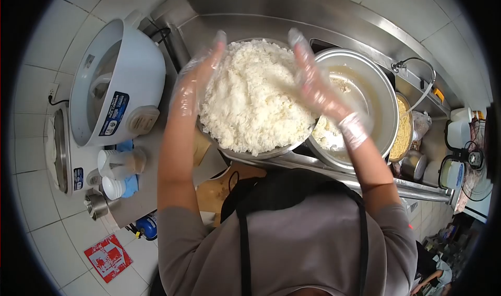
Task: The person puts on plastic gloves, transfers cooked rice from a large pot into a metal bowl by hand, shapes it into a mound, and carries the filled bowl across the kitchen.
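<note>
A large heap of white rice (255,95) fills a wide metal bowl (284,151) in the middle. At the heap's upper left edge is my left hand (203,69), in a clear plastic glove, its fingers stretched out and holding nothing. My right hand (315,85), also gloved and slightly blurred, has its fingers extended between the heap and a large metal pot (383,98); nothing is held in it. Some rice (329,134) lies in the near left part of the pot. The undersides of both hands are hidden.
A big rice cooker body (151,61) stands at the left, with stacked white cups (112,188) nearer. Right of the pot are a container of yellow noodles (402,134), a hose (432,77) and a small metal pot (414,164). Another person (436,272) is at the lower right.
</note>
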A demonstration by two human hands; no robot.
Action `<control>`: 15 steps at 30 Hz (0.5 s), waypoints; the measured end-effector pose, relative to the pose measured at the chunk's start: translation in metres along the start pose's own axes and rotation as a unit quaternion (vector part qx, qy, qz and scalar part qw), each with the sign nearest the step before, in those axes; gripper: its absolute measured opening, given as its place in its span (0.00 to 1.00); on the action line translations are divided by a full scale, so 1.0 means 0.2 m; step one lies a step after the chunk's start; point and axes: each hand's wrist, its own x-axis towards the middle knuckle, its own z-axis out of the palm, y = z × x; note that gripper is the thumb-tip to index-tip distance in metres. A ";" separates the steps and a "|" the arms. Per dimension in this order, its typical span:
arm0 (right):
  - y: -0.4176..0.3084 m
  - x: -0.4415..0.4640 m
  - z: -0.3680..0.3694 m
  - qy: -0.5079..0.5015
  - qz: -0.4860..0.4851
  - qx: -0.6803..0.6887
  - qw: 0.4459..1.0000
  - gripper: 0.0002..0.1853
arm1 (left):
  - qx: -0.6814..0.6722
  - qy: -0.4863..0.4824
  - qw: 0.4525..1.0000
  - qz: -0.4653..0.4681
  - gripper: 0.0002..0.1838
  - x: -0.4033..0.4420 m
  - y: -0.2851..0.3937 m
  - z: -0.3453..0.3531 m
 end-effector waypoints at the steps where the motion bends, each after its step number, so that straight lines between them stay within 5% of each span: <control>1: 0.04 -0.09 -0.10 0.015 -0.077 0.382 0.921 0.45 | 0.043 -0.012 0.999 -0.010 0.51 0.01 -0.01 0.02; 2: -0.03 -0.16 -0.24 -0.125 0.005 0.356 0.926 0.48 | 0.086 -0.022 0.996 -0.019 0.52 0.02 -0.02 0.04; 4: -0.04 -0.17 -0.22 -0.146 0.049 0.441 0.884 0.50 | -0.018 -0.020 0.998 -0.060 0.57 0.08 -0.18 0.08; 7: 0.02 -0.17 -0.19 -0.077 0.063 0.593 0.799 0.54 | -0.062 -0.011 0.998 0.004 0.54 0.04 -0.15 0.01; 12: -0.03 -0.29 -0.51 -0.065 -0.070 0.389 0.916 0.59 | 0.034 0.238 0.936 0.256 0.43 -0.38 -0.11 -0.06; 15: -0.14 -0.34 -0.42 -0.070 -0.044 0.423 0.902 0.56 | 0.171 0.323 0.890 0.274 0.37 -0.75 -0.29 0.28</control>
